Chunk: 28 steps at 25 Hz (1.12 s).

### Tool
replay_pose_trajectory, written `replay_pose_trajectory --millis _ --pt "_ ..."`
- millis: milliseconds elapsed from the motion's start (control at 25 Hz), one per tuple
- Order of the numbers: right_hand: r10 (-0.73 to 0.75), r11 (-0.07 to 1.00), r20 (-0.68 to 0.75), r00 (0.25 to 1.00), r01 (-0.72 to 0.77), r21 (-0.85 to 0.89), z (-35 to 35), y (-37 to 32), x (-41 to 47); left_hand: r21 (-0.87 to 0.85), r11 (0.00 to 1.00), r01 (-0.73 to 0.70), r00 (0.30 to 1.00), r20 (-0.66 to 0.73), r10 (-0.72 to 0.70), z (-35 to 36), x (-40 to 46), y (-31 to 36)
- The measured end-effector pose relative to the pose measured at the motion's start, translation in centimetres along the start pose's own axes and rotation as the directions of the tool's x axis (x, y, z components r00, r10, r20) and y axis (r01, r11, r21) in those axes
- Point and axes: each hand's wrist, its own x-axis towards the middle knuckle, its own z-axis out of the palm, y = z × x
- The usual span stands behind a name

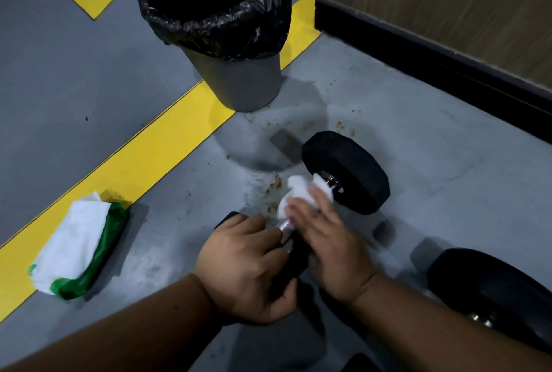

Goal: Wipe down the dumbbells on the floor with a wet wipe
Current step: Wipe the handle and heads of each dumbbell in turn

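Observation:
A black dumbbell [346,171] lies on the grey floor, its far head toward the bin and its metal handle running back under my hands. My right hand [325,246] holds a white wet wipe [295,192] wrapped around the handle. My left hand [248,270] grips the near black head, which is mostly hidden beneath it. A second black dumbbell [490,291] lies at the lower right.
A grey bin with a black liner [221,22] stands beyond the dumbbell. A green and white pack of wipes [80,246] lies to the left by a yellow floor stripe [143,156]. A wood-panelled wall with black skirting [433,51] runs along the right. Brown specks dot the floor.

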Motion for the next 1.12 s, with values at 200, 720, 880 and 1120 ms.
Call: replay_pose_trajectory --millis 200,720,880,1120 --pt "-0.196 0.98 0.149 0.969 0.188 0.067 -0.8 -0.4 -1.0 0.001 1.0 -0.007 1.0 -0.012 0.007 0.2 -0.2 1.5" --pt "-0.168 0.986 0.17 0.971 0.162 0.05 -3.3 -0.7 -1.8 0.076 0.996 -0.055 0.997 -0.042 0.058 1.4 -0.5 5.1" --pt "0.007 1.0 0.03 1.0 -0.007 -0.001 -4.5 0.7 0.0 0.097 0.994 -0.046 0.997 -0.054 0.051 1.3 -0.2 5.1" --pt "-0.065 0.997 0.176 0.982 0.055 0.057 -3.5 -2.8 -1.5 0.109 0.991 -0.072 0.994 -0.075 0.08 1.8 -0.2 5.1"
